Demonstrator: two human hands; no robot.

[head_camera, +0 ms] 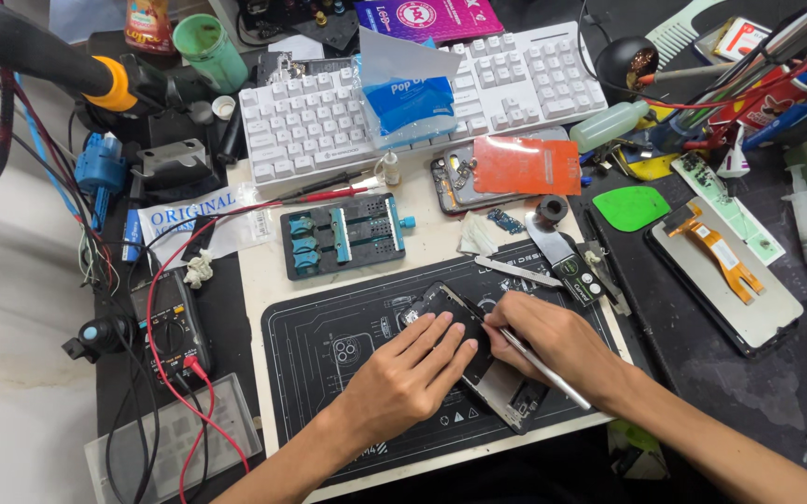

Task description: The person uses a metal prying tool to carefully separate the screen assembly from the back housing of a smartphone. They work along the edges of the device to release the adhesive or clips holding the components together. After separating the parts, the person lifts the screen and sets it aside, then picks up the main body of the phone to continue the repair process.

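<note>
Both hands work over an opened phone [478,359] that lies tilted on a dark mat [329,355] near the front edge of the bench. Left hand [403,378] lies flat with fingers spread and pressed on the phone's dark inside, grasping nothing. Right hand [548,336] pinches a thin metal tool [539,364] like a pen, its tip meeting the phone just beside the left fingertips. Going by size from there: a white keyboard [329,117] runs across the back of the bench, with a clear blue-printed bag [408,98] lying over its middle. A detached screen [730,289] with an orange flex cable rests face down at the right, well apart from the hands. A second phone [464,177] lies open just in front of the keyboard, partly under a red sheet [526,165]. A blue-and-black holding jig [343,235] sits between the keyboard and the mat. A multimeter [175,322] lies left of the mat, its red lead looping across the bench. A green cup [212,49] stands behind the keyboard's left end. A green pick [632,207] lies right of the mat, near the screen. A small white bottle [389,168] stands at the keyboard's front edge.
</note>
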